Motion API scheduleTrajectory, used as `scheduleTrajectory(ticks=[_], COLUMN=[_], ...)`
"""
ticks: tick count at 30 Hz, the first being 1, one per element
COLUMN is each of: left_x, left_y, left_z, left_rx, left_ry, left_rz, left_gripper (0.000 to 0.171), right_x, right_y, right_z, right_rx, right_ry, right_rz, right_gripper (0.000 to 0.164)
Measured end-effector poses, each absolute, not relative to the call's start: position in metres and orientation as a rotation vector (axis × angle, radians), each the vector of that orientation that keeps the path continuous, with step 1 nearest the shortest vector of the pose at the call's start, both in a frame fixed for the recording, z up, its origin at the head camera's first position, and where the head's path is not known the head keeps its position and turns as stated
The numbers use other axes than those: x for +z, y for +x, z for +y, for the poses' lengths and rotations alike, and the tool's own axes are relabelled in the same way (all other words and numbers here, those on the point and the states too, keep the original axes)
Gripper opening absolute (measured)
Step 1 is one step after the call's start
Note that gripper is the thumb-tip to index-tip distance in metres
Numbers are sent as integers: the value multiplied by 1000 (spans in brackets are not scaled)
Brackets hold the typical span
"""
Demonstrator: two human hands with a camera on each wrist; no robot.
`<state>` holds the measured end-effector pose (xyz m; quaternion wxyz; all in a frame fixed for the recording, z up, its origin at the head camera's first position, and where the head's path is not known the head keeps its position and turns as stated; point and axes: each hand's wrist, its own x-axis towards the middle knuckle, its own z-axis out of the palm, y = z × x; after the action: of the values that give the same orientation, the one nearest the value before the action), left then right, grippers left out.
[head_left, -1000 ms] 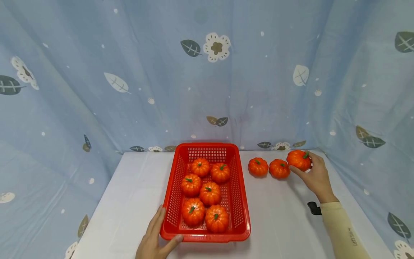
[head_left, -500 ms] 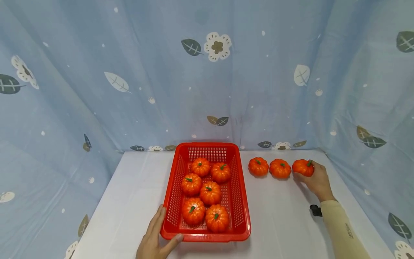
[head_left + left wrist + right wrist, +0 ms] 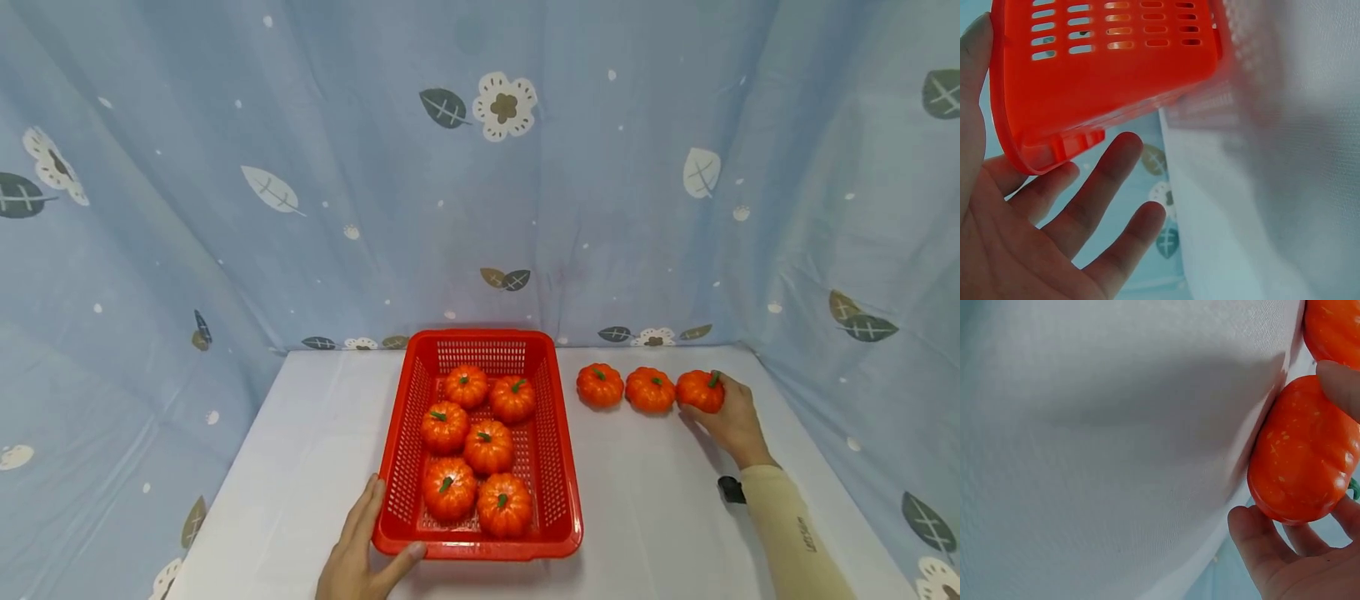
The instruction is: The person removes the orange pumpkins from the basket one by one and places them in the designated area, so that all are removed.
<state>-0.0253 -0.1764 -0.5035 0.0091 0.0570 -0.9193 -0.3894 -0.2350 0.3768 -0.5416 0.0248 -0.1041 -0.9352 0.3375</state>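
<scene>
My right hand (image 3: 735, 423) holds a small orange pumpkin (image 3: 699, 392) with a green stem at the right end of a row on the white table. In the right wrist view the thumb lies on one side of this pumpkin (image 3: 1304, 456) and the fingers on the other. Two more pumpkins, a middle one (image 3: 650, 390) and a left one (image 3: 600, 386), complete the row. My left hand (image 3: 358, 546) rests at the near left corner of a red plastic basket (image 3: 480, 550). Its fingers are straight and spread in the left wrist view, beside the basket wall (image 3: 1104, 75).
Several orange pumpkins (image 3: 489, 447) sit inside the basket. The white table (image 3: 322, 417) extends on both sides of it. A blue curtain (image 3: 360, 167) with leaves and flowers hangs behind and at the sides. A small black object (image 3: 731, 489) shows beside the right wrist.
My right hand has lowered its pumpkin to the table at the end of the row, then shifted it slightly left toward the middle one. The left hand and basket have stayed put.
</scene>
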Motion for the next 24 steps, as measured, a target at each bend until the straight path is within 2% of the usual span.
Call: scheduleTrajectory(ticks=[18,24], left_x=[-504,-504], left_y=[-25,-25], left_z=[-177,-177], left_rx=[-1167,-1204], left_ry=[138,148], left_rz=[-2831,-2834], left_gripper=[102,102], right_x=[-528,-515], right_y=[-229,-224], right_z=[375,371], right_rx=[1026,935], right_ry=[-296,-138], right_rz=[-2906,-2773], right_gripper=[102,92])
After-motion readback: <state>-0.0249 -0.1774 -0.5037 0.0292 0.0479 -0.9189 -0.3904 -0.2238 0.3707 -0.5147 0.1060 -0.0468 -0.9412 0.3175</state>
